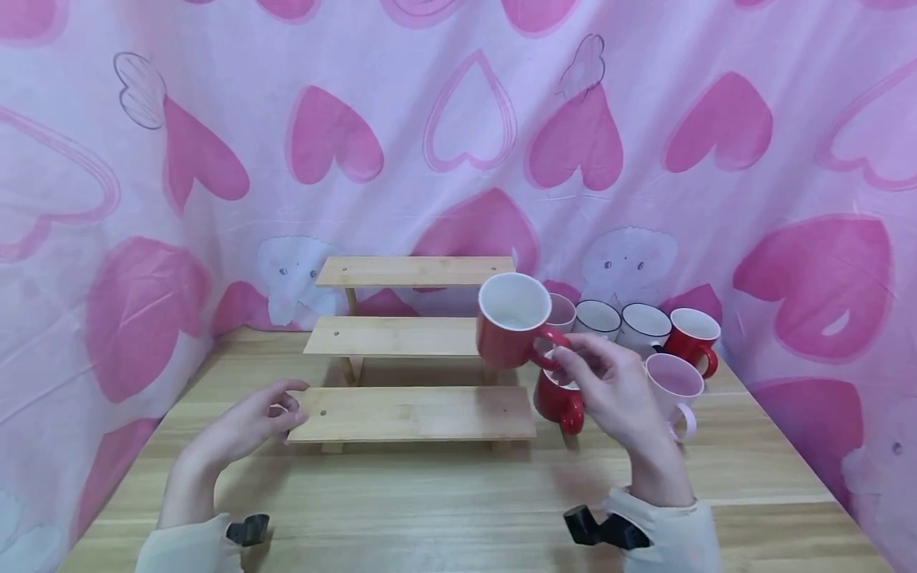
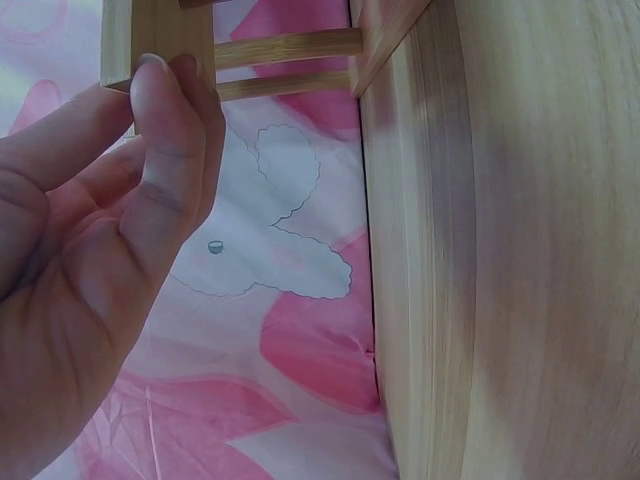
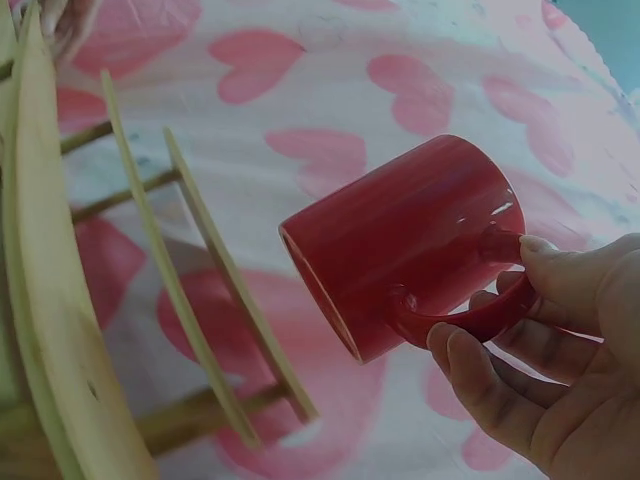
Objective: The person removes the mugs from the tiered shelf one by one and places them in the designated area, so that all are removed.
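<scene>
By its handle, my right hand [image 1: 612, 386] holds a red mug [image 1: 501, 334] with a white inside, raised beside the right part of the wooden three-step shelf [image 1: 411, 414]. In the right wrist view, thumb and fingers pinch the handle, and the red mug [image 3: 400, 250] appears tipped sideways. My left hand [image 1: 247, 422] is at the left end of the lowest step. The left wrist view has its fingers and thumb curled at the corner of that wooden board [image 2: 160, 45]. Another red mug [image 1: 552, 402] stands on the table, partly hidden behind my right hand.
Right of the shelf stand more mugs: a pink mug [image 1: 673, 382], a red mug [image 1: 691, 334], a white mug with dark rim [image 1: 645, 326], and others partly hidden. A heart-patterned pink cloth [image 1: 458, 119] hangs behind the wooden table [image 1: 430, 509] and at its sides.
</scene>
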Available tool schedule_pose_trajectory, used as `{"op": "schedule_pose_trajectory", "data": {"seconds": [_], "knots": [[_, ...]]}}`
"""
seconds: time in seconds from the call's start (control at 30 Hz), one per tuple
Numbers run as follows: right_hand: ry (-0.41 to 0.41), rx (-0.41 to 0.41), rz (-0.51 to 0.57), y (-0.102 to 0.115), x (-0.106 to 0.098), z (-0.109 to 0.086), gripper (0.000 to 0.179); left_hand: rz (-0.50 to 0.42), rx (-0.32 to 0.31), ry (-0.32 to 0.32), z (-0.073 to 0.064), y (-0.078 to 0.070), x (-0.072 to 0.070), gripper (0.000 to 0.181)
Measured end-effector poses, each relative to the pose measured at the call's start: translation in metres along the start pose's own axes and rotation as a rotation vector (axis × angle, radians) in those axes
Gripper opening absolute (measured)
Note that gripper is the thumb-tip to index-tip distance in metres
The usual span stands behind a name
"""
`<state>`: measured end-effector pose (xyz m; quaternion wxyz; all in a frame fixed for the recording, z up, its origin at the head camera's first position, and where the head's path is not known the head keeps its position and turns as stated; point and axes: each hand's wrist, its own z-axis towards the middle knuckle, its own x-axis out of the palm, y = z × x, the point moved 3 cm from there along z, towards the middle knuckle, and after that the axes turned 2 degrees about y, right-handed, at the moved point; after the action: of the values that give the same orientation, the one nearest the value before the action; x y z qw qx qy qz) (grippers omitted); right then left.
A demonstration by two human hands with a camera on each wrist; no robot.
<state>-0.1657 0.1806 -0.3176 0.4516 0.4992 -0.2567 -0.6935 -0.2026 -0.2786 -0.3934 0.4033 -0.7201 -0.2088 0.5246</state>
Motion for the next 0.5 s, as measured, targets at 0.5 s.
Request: {"op": "schedule_pose_trajectory", "data": {"seconds": [0.5], "knots": [[-0.224,-0.091,-0.038,-0.019,-0.058,-0.012,0.023,-0.003,0.004,-0.001,0.001,0.002,0.000,0.056]]}}
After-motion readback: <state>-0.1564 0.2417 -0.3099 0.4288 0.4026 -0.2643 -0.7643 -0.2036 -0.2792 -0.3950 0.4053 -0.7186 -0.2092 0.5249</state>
